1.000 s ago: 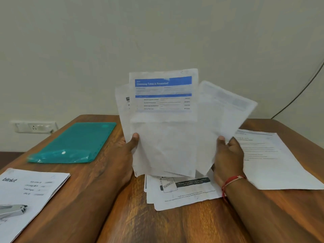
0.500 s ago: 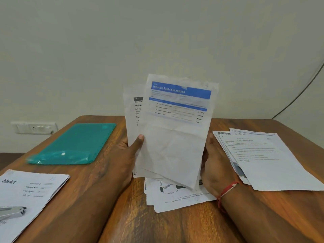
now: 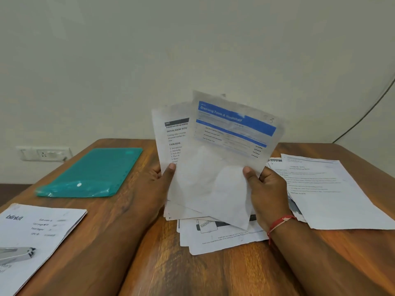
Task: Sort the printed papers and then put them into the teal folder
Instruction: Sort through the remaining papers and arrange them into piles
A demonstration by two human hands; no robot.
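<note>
At the centre of the frame we see a fan of printed papers [image 3: 192,199] held upright above the wooden surface [image 3: 192,274]. The front sheet [image 3: 230,133] carries a blue header band and tilts to the right. Behind it, at its left, we read a black-and-white page [image 3: 171,137] with the heading "TASK GOAL".

The left hand [image 3: 159,180] has its grip clamped on the fan's left edge, thumb on the front. The right hand [image 3: 265,189] pinches the lower right edge of the front sheet, thumb on its face and fingers behind. A red thread [image 3: 280,223] circles that wrist.

Just below the hands a loose pile [image 3: 224,240] lies flat, its print upside down to us. At the right of the frame we find a second pile [image 3: 333,195] of text pages, just beside the right hand.

The teal folder [image 3: 92,171] lies flat at the left middle, well apart from the held papers. In the lower left a sheet marked "blinkit" [image 3: 42,227] bears a grey metal tool [image 3: 17,254]. Behind the surface we note a wall socket [image 3: 43,153] at the left and a dark cable [image 3: 363,116] at the upper right.
</note>
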